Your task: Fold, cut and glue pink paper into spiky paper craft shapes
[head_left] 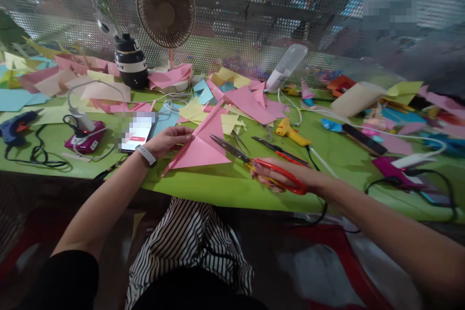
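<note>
Your left hand [170, 139] is clamped on the folded edge of the pink sheet [203, 153], located between your hands at the front of the green surface [181, 189]. Your right hand [271, 172] is closed around the handles of the scissors [234, 150]; the blade tips overlap the sheet. Progress, as judged: folding is at least begun; no finished cut is discernible, so trimming appears outstanding. Beyond, coloured paper pieces [250, 102] lie scattered; a fan [165, 9] stands before a perforated wall [232, 2].
</note>
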Demonstrator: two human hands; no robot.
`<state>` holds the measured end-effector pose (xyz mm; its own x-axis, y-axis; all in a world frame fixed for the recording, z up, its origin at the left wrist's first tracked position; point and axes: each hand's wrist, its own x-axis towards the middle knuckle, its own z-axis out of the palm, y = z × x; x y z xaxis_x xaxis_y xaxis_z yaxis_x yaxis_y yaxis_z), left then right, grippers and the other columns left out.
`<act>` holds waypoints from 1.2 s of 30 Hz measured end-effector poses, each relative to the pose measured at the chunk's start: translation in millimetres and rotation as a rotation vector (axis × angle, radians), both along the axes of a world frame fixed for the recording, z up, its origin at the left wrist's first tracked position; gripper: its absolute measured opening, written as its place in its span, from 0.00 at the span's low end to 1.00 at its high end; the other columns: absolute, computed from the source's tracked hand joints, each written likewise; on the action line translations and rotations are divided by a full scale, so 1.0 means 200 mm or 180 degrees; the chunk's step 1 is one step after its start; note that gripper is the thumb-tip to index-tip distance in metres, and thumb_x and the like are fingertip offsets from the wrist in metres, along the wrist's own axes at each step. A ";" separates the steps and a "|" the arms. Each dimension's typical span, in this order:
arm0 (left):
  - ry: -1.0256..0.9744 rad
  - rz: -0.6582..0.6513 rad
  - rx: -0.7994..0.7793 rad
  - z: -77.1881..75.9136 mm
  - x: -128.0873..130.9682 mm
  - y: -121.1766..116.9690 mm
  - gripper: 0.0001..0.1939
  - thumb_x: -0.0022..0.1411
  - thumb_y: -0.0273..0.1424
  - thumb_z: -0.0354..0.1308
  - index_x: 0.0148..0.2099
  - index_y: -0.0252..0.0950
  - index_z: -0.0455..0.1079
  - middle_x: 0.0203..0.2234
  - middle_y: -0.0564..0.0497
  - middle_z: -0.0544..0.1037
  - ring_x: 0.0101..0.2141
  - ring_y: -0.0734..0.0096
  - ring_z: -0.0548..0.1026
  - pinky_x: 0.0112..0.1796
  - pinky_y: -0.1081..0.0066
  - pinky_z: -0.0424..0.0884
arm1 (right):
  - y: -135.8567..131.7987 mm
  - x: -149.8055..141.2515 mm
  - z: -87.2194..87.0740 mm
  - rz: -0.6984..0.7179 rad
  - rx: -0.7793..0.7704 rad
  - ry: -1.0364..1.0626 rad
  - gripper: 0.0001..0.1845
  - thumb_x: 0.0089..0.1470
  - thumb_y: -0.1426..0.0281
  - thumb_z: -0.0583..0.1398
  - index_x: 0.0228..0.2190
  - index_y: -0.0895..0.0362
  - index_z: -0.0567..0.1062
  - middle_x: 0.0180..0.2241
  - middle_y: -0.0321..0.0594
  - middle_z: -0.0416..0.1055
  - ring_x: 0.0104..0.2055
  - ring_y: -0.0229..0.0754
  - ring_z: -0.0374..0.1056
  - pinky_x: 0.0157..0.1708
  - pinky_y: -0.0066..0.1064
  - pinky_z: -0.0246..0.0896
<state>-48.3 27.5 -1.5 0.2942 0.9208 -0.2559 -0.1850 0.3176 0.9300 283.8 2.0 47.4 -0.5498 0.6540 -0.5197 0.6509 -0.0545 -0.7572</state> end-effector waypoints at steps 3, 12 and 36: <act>0.0048 0.0038 0.0103 0.00 0.00 0.00 0.11 0.53 0.27 0.70 0.40 0.34 0.74 0.29 0.55 0.78 0.27 0.82 0.72 0.29 0.80 0.68 | -0.04 -0.02 -0.02 0.0061 -0.0536 0.0401 0.29 0.56 0.40 0.53 0.30 0.54 0.66 0.17 0.30 0.58 0.15 0.33 0.52 0.17 0.29 0.54; 0.0100 -0.0018 0.0193 0.01 0.01 -0.01 0.12 0.53 0.28 0.70 0.40 0.33 0.75 0.27 0.55 0.77 0.25 0.83 0.70 0.26 0.81 0.64 | -0.01 -0.08 -0.08 0.0087 -0.0690 0.0569 0.32 0.54 0.38 0.53 0.29 0.55 0.66 0.16 0.29 0.58 0.14 0.32 0.52 0.14 0.28 0.51; 0.0277 -0.0185 0.0296 -0.01 0.01 0.00 0.09 0.54 0.31 0.71 0.37 0.34 0.76 0.24 0.55 0.75 0.23 0.84 0.66 0.26 0.79 0.63 | -0.02 -0.15 -0.06 -0.0132 -0.0305 0.0351 0.34 0.46 0.36 0.58 0.28 0.56 0.64 0.14 0.25 0.56 0.11 0.29 0.50 0.10 0.23 0.49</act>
<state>-45.5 27.1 -4.1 0.3280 0.9239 -0.1972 -0.0861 0.2371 0.9677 253.2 -2.2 35.6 -0.5806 0.6276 -0.5187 0.5596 -0.1551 -0.8141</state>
